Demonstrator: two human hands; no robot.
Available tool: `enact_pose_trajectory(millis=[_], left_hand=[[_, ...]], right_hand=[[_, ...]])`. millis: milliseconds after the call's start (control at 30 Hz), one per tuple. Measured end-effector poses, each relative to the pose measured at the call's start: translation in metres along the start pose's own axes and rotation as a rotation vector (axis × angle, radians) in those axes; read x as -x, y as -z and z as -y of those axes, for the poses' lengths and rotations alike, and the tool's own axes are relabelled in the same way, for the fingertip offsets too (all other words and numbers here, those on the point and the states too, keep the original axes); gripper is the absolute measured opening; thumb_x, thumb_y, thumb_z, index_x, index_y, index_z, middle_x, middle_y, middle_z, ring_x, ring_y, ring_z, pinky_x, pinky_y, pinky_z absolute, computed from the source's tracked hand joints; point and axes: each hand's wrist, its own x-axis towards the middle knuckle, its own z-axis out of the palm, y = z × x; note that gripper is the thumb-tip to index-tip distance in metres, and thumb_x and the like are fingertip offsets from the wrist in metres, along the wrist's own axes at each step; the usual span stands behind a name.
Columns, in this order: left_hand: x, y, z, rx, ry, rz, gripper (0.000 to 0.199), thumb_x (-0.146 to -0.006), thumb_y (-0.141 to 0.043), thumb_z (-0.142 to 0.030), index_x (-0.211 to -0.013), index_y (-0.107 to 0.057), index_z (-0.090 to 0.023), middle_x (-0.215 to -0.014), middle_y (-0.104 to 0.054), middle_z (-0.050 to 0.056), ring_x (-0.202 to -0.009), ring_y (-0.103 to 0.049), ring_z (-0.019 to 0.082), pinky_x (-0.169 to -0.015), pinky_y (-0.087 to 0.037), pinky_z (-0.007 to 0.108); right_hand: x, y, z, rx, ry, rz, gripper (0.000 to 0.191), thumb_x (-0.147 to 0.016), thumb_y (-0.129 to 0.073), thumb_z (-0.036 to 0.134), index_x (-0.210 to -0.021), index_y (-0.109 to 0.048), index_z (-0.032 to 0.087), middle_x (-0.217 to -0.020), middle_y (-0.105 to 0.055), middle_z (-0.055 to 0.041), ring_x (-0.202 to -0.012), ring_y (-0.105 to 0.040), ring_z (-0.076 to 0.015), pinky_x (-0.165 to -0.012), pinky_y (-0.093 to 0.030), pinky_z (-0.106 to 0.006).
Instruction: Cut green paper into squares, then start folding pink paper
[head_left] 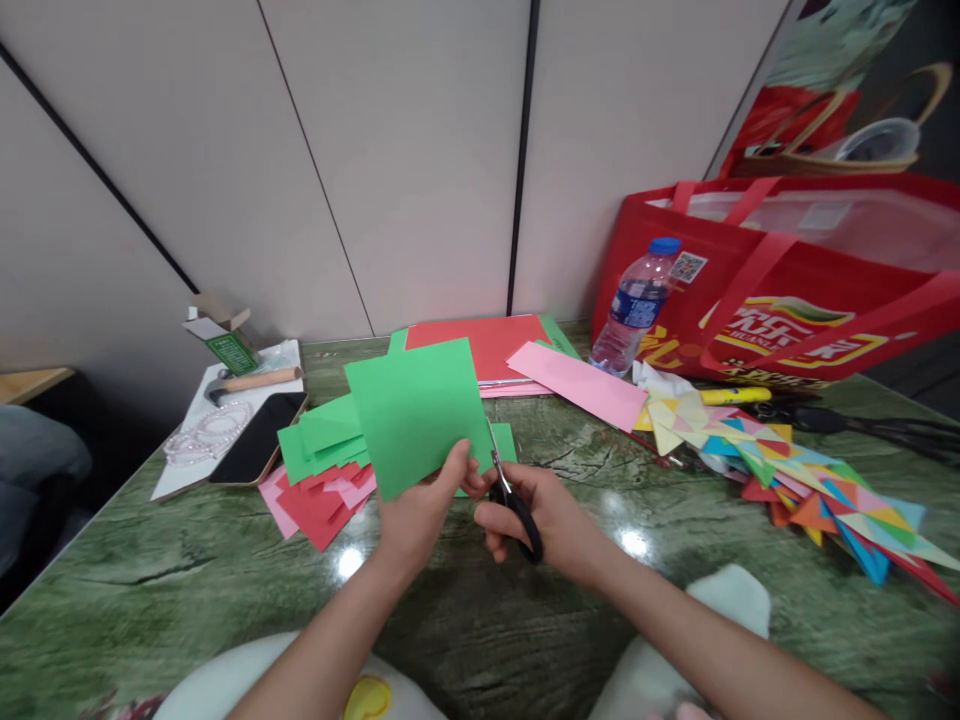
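Observation:
A sheet of green paper (416, 410) is held up in front of me by my left hand (435, 490), thumb on the near face and fingers closed at its lower right. My right hand (544, 510) is closed around black-handled scissors (517, 510). Their blades point up and lie along the right edge of the green sheet; whether they touch the paper is hard to tell. Left of the hands lie small green paper pieces (315, 440) and red and pink pieces (322, 505). Another green piece (504, 440) lies partly hidden behind the sheet and the scissors.
At the back sits a stack of red and green paper (480, 345) with a pink strip (577, 383) beside it. To the right are folded colored paper shapes (817, 480), a water bottle (634, 310) and a red bag (787, 280). A phone (259, 438) and a hammer (255, 382) lie left.

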Motion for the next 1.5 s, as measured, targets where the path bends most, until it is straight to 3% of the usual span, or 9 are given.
enact_pose_trajectory(millis=[333, 667, 767, 967, 1100, 1233, 1300, 1333, 1500], left_hand=[[0.001, -0.004, -0.011, 0.236, 0.139, 0.013, 0.022, -0.064, -0.060, -0.034, -0.049, -0.058, -0.020, -0.049, -0.062, -0.001, -0.045, -0.056, 0.013, -0.053, -0.047, 0.025], [-0.002, -0.006, -0.003, 0.273, 0.108, 0.042, 0.027, -0.068, -0.060, -0.036, -0.049, -0.059, -0.017, -0.047, -0.058, -0.001, -0.044, -0.052, 0.010, -0.054, -0.044, 0.023], [-0.014, -0.007, 0.004, 0.522, 0.188, -0.010, 0.028, -0.069, -0.059, -0.036, -0.053, -0.060, -0.013, -0.045, -0.056, 0.000, -0.041, -0.049, 0.009, -0.046, -0.041, 0.023], [-0.052, 0.011, 0.028, 0.973, 0.438, -0.314, 0.012, -0.073, -0.058, -0.013, -0.062, -0.059, -0.009, -0.056, -0.061, 0.001, -0.044, -0.053, 0.005, -0.044, -0.042, 0.015], [-0.067, 0.021, 0.040, 1.012, 0.496, -0.351, 0.019, -0.080, -0.048, -0.010, -0.063, -0.056, -0.011, -0.054, -0.060, -0.001, -0.047, -0.055, 0.003, -0.049, -0.046, 0.011], [-0.063, 0.017, 0.037, 1.028, 0.547, -0.225, 0.010, -0.076, -0.056, -0.011, -0.066, -0.057, -0.011, -0.062, -0.064, 0.004, -0.060, -0.062, 0.009, -0.061, -0.051, 0.018], [-0.055, 0.011, 0.034, 0.960, 0.515, -0.068, 0.008, -0.067, -0.064, -0.012, -0.073, -0.060, -0.008, -0.071, -0.066, 0.009, -0.068, -0.064, 0.016, -0.068, -0.052, 0.028], [-0.051, 0.007, 0.033, 0.814, 0.385, 0.091, 0.016, -0.066, -0.066, -0.016, -0.080, -0.060, -0.010, -0.076, -0.067, 0.009, -0.074, -0.064, 0.018, -0.074, -0.051, 0.032], [-0.033, -0.005, 0.042, -0.101, -0.300, 0.350, 0.058, -0.053, -0.074, -0.020, -0.108, -0.054, -0.022, -0.117, -0.057, 0.008, -0.119, -0.041, 0.025, -0.100, -0.029, 0.044]], right_hand=[[-0.001, 0.003, 0.001, 0.030, 0.068, -0.034, 0.032, -0.066, -0.065, 0.043, -0.078, -0.050, 0.017, -0.054, -0.053, 0.0048, -0.044, -0.049, -0.0087, -0.048, -0.041, -0.023], [-0.002, 0.004, -0.004, -0.022, 0.042, -0.091, 0.028, -0.067, -0.065, 0.040, -0.075, -0.050, 0.017, -0.044, -0.051, 0.0078, -0.036, -0.047, -0.0078, -0.048, -0.043, -0.024], [-0.004, 0.006, -0.006, -0.070, 0.076, -0.163, 0.027, -0.071, -0.062, 0.040, -0.075, -0.050, 0.017, -0.046, -0.052, 0.0070, -0.038, -0.048, -0.0077, -0.049, -0.043, -0.024], [-0.010, 0.011, -0.010, -0.192, 0.108, -0.378, 0.031, -0.067, -0.066, 0.042, -0.080, -0.053, 0.017, -0.059, -0.059, 0.0029, -0.052, -0.055, -0.0101, -0.056, -0.044, -0.024], [-0.014, 0.017, -0.010, -0.390, 0.143, -0.522, 0.035, -0.063, -0.069, 0.041, -0.085, -0.053, 0.018, -0.065, -0.062, 0.0012, -0.059, -0.058, -0.0116, -0.063, -0.048, -0.027], [-0.020, 0.031, -0.011, -0.719, 0.073, -0.580, 0.026, -0.069, -0.064, 0.043, -0.073, -0.053, 0.020, -0.062, -0.061, 0.0021, -0.059, -0.059, -0.0117, -0.071, -0.051, -0.032], [-0.023, 0.037, -0.014, -0.785, -0.012, -0.614, 0.023, -0.073, -0.059, 0.041, -0.066, -0.051, 0.020, -0.058, -0.060, 0.0031, -0.055, -0.059, -0.0106, -0.073, -0.052, -0.032], [-0.024, 0.040, -0.015, -0.797, -0.049, -0.635, 0.022, -0.074, -0.058, 0.039, -0.065, -0.050, 0.020, -0.057, -0.060, 0.0034, -0.054, -0.059, -0.0102, -0.073, -0.052, -0.032], [-0.025, 0.043, -0.020, -0.772, -0.036, -0.697, 0.013, -0.072, -0.062, 0.028, -0.069, -0.051, 0.020, -0.060, -0.062, 0.0035, -0.056, -0.060, -0.0104, -0.069, -0.052, -0.031]])
